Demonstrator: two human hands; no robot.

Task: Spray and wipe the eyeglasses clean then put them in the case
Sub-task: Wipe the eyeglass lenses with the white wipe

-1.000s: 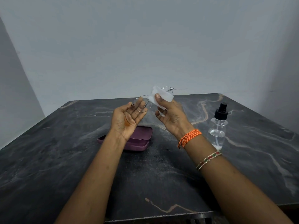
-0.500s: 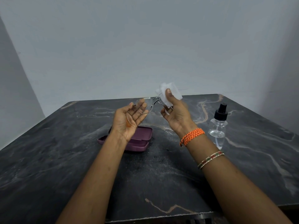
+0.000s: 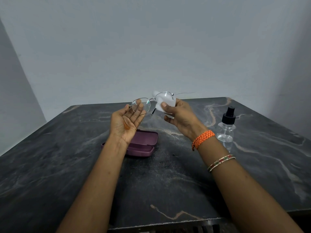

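Note:
Thin metal-framed eyeglasses [image 3: 141,106] are held up above the dark marble table [image 3: 70,165]. My left hand [image 3: 125,122], palm toward me, pinches the frame's left end with the thumb, and its fingers stand behind the left lens. My right hand [image 3: 180,117] pinches a white cloth [image 3: 165,102] around the right lens. One temple sticks out to the right. The purple case [image 3: 143,143] lies open on the table below my left wrist, which partly hides it. A clear spray bottle [image 3: 226,130] with a black nozzle stands to the right, apart from both hands.
Grey walls rise behind and at both sides of the table. The table's front edge [image 3: 168,224] runs near me, with a dark grille below it.
My right hand slid the cloth along the right lens and back. The eyeglasses turned so that the lenses face me more. Case and bottle stayed put.

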